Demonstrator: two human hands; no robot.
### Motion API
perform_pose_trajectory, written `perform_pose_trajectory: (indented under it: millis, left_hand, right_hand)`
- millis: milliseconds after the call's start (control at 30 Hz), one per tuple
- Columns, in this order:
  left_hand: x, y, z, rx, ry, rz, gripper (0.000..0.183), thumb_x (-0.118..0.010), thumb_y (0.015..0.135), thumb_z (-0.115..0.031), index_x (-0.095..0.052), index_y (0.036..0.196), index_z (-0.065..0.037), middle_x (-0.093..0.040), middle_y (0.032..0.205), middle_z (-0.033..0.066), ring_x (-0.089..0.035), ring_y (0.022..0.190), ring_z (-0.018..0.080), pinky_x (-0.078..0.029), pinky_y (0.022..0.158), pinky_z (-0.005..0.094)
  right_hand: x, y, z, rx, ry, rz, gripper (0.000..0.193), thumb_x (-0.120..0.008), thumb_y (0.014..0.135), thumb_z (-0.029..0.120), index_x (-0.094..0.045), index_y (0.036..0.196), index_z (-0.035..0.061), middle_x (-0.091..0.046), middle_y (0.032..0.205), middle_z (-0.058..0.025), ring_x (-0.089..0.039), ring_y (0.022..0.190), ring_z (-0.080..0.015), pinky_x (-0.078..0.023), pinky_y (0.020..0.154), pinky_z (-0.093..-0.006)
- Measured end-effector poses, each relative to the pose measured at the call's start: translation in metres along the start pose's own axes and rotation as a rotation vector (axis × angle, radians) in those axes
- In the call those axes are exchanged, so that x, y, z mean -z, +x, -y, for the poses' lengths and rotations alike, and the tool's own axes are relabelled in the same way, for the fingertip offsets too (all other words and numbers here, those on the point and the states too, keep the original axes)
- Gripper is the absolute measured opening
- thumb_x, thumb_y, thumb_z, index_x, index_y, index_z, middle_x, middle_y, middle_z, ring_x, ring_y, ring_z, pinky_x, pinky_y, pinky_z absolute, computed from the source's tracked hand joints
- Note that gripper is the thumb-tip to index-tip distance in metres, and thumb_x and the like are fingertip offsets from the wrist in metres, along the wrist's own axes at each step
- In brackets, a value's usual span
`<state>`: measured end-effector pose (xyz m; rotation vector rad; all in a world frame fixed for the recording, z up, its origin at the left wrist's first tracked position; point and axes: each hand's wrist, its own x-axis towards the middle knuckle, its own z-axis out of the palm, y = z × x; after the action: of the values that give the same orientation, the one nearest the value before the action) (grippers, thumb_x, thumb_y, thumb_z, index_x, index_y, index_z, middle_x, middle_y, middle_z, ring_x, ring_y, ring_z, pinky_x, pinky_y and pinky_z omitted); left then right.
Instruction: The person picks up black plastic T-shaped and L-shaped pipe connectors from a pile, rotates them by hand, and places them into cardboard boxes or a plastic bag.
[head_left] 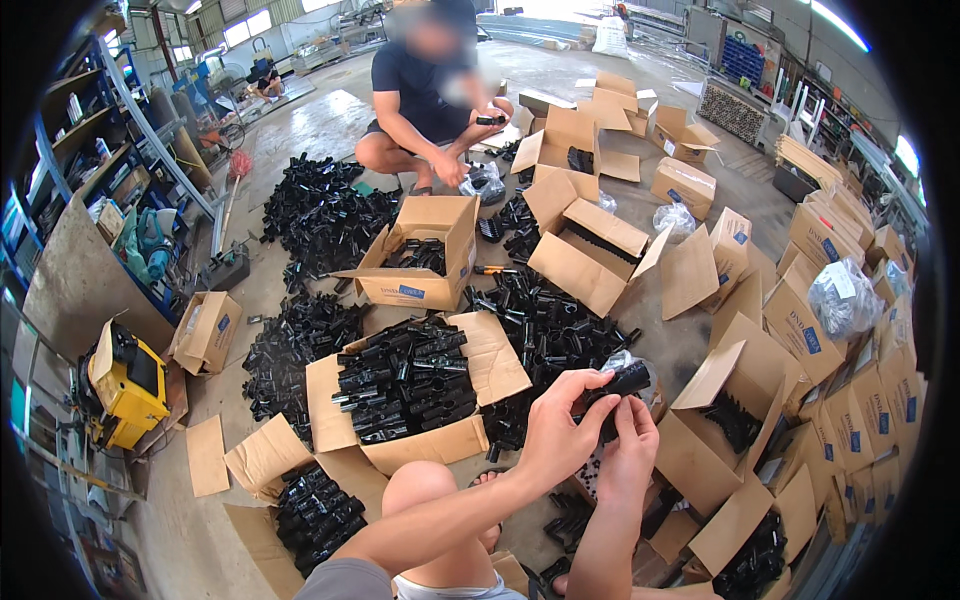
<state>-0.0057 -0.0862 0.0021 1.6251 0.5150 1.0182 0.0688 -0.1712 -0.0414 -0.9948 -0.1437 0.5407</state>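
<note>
Both my hands are closed on a black tubular fitting (629,378), held up right of the middle. My left hand (566,420) grips it from the left, thumb and fingers around its side. From below, my right hand (632,445) pinches its lower part with the fingertips. Some clear plastic shows just behind the fitting. A heap of loose black fittings (545,335) lies beyond my hands. To the left, an open carton (325,408) is filled with rows of such fittings. Another open carton (705,455) with black pieces inside stands right of my hands.
A person (425,100) squats across from me with a black piece in one hand. More fittings are heaped at the left (320,220). Cartons (850,430) are stacked along the right. A yellow machine (128,385) and a blue shelf rack (75,130) stand left.
</note>
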Motion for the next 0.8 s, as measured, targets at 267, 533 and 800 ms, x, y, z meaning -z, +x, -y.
perform_pose_trajectory:
  millis: [267, 533, 800]
  left_hand:
    - [0.000, 0.002, -0.002, -0.012, 0.020, -0.021, 0.024, -0.075, 0.090, -0.006, -0.069, 0.112, -0.001, -0.071, 0.110, 0.0118, -0.069, 0.089, 0.0201, -0.055, 0.073, 0.0297]
    - [0.003, 0.002, -0.008, -0.012, 0.021, -0.011, 0.024, -0.076, 0.089, -0.007, -0.070, 0.112, -0.001, -0.071, 0.110, 0.0114, -0.070, 0.089, 0.0194, -0.055, 0.074, 0.0294]
    - [0.006, 0.000, -0.003, -0.006, -0.013, -0.021, 0.025, -0.075, 0.090, -0.006, -0.069, 0.113, -0.001, -0.070, 0.110, 0.0114, -0.069, 0.088, 0.0195, -0.056, 0.074, 0.0300]
  right_hand:
    - [-0.007, -0.001, -0.006, 0.130, -0.176, -0.048, 0.016, -0.063, 0.103, 0.014, -0.067, 0.109, 0.0003, -0.069, 0.104, -0.0017, -0.061, 0.098, -0.0073, -0.045, 0.088, -0.0229]
    - [-0.001, 0.002, -0.008, 0.138, -0.155, -0.003, 0.016, -0.064, 0.103, 0.014, -0.068, 0.109, 0.0001, -0.068, 0.103, -0.0007, -0.060, 0.096, -0.0072, -0.044, 0.088, -0.0233]
    - [-0.013, -0.002, -0.010, 0.080, 0.056, -0.034, 0.016, -0.065, 0.102, 0.011, -0.065, 0.114, 0.0004, -0.069, 0.107, -0.0035, -0.062, 0.097, -0.0095, -0.047, 0.086, -0.0246]
